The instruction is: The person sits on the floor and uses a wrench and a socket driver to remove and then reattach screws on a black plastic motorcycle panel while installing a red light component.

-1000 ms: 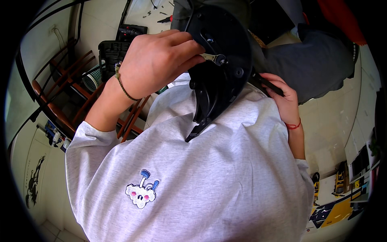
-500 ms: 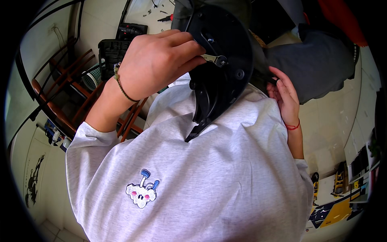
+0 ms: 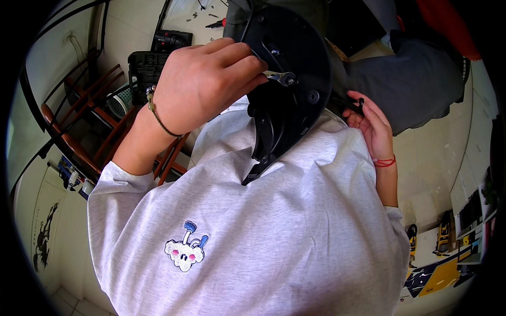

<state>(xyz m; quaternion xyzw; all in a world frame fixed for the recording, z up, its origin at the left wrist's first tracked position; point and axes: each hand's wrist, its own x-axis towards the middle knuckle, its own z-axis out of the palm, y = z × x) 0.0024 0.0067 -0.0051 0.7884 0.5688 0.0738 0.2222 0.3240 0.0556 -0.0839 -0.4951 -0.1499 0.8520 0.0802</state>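
Observation:
My left hand [image 3: 208,87] is closed on a silver wrench [image 3: 275,76], its fingertips pinching the shank. The wrench's head sits at a small bolt on a curved black plastic housing [image 3: 313,68] with several holes. This housing leans tilted against my lap and the front of my grey shirt [image 3: 253,231]. On the far side of it, my right hand [image 3: 373,124] has its fingers curled around a thin black piece [image 3: 360,105], whose kind I cannot make out. Most of that piece is hidden by the fingers and shadow.
At the upper left lie an open black tool case [image 3: 141,68] and a black power tool [image 3: 171,40]. Loose screws and red-and-black pliers [image 3: 216,24] are on the floor ahead. Brown chair frames [image 3: 100,113] and a green basket [image 3: 121,101] stand at the left.
The wrench has turned slightly at the bolt, its jaw showing more clearly. My right hand's fingers have shifted, and the black piece's end now points upward.

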